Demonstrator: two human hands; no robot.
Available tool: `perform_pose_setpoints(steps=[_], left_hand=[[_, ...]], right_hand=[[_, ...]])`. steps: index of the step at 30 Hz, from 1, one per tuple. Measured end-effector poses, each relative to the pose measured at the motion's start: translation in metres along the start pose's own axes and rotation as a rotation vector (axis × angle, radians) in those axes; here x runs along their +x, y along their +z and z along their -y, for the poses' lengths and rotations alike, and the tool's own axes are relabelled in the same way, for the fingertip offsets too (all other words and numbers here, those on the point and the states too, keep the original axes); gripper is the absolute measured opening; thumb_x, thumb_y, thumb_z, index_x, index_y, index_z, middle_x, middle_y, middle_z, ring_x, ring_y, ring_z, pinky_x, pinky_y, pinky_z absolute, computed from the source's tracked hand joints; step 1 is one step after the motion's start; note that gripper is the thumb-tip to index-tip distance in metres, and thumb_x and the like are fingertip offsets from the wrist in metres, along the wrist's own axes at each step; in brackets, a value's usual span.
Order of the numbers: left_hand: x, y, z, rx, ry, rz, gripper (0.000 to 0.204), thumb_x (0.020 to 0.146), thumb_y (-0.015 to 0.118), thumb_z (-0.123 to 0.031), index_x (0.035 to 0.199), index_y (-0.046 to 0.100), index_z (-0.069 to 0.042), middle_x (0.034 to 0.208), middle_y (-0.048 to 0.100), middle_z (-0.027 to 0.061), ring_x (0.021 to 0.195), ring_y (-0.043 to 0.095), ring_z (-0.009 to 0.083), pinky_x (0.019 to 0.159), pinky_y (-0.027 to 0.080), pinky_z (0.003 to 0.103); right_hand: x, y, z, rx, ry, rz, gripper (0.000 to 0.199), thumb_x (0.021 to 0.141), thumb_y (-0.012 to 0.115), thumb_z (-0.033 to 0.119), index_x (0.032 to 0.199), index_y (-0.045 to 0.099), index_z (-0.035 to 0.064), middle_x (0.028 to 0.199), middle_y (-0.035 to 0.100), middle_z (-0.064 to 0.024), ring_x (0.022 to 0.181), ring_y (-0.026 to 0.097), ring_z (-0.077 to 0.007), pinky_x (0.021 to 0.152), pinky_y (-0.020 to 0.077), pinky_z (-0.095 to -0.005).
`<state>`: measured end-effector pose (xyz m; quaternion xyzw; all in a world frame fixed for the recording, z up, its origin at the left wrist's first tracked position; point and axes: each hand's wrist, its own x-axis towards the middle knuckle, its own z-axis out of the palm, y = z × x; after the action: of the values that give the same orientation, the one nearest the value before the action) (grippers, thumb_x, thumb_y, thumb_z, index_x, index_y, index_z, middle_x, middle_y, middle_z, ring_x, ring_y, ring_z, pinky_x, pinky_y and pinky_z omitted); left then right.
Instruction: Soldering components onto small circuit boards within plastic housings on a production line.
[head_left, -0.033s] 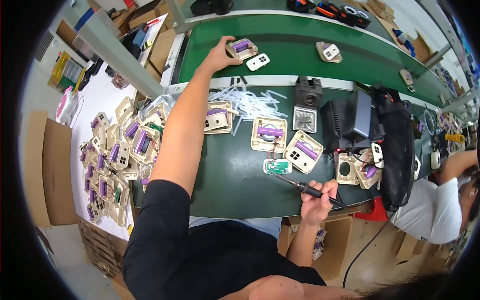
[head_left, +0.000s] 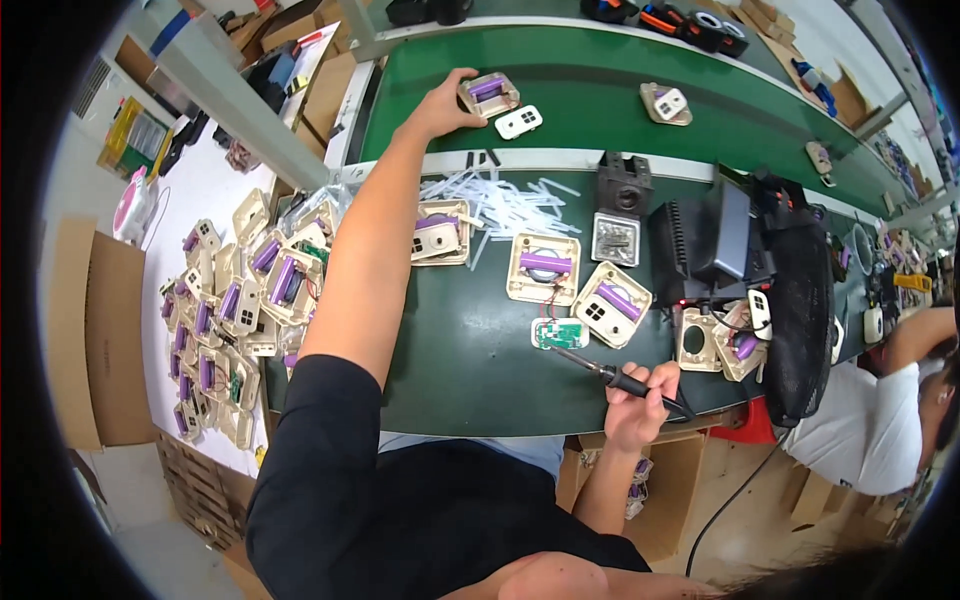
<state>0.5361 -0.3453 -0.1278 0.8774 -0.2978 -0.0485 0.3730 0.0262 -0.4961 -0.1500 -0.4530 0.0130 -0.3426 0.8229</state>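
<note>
My left hand (head_left: 447, 108) reaches far across to the green belt. Its thumb and fingers are closed around the side of an open beige housing (head_left: 489, 104) with a purple battery cell inside. Beside that housing lies a small white cover (head_left: 519, 122). Near the bench's front edge, my right hand (head_left: 638, 405) holds a soldering iron (head_left: 625, 381) like a pen. Its tip points left, close to a green circuit board (head_left: 563, 334) in a white cover. Thin wires link this board to an open housing (head_left: 514, 284) behind it. Another housing (head_left: 622, 334) lies to the right.
Several beige housings (head_left: 215, 362) are heaped at the left. White strips (head_left: 510, 208) lie behind the bench's middle. A metal tray (head_left: 614, 240) and a black soldering station (head_left: 690, 255) stand at the right. Beyond them sits another person in a white shirt (head_left: 860, 420).
The whole view has shifted slightly. Both hands keep their hold, and nothing has visibly moved on the bench.
</note>
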Motion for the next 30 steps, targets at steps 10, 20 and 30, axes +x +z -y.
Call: perform_pose_setpoints(steps=[10,20,30], left_hand=[[-0.076,-0.08,-0.109,0.628,0.054,0.587,0.052,0.083,0.077,-0.029,0.123,0.064,0.001,0.11,0.07,0.024,0.107,0.068,0.0407,0.095,0.054,0.045],[-0.207,-0.051,-0.083,0.615,0.115,0.423,0.094,0.066,0.092,-0.046,0.134,0.047,0.002,0.12,0.064,0.0263,0.114,0.064,0.0422,0.1,0.052,0.047],[-0.244,-0.059,-0.119,0.664,0.275,0.42,0.069,0.064,0.088,-0.036,0.109,0.062,0.009,0.102,0.069,0.025,0.095,0.071,0.0416,0.086,0.06,0.046]], right_hand=[[0.004,-0.004,0.001,0.076,0.008,-0.048,0.025,0.102,0.06,0.024,0.103,0.04,0.0094,0.071,0.058,-0.011,0.067,0.051,-0.0185,0.06,0.0434,-0.0316],[0.011,0.004,-0.001,0.091,0.021,-0.036,0.018,0.101,0.055,0.022,0.102,0.042,0.0099,0.072,0.054,-0.0087,0.07,0.05,-0.0182,0.063,0.0397,-0.0319],[0.009,0.001,0.002,0.098,0.013,-0.096,0.016,0.099,0.057,0.021,0.101,0.044,0.0108,0.073,0.054,-0.0063,0.071,0.05,-0.0158,0.065,0.0399,-0.03]])
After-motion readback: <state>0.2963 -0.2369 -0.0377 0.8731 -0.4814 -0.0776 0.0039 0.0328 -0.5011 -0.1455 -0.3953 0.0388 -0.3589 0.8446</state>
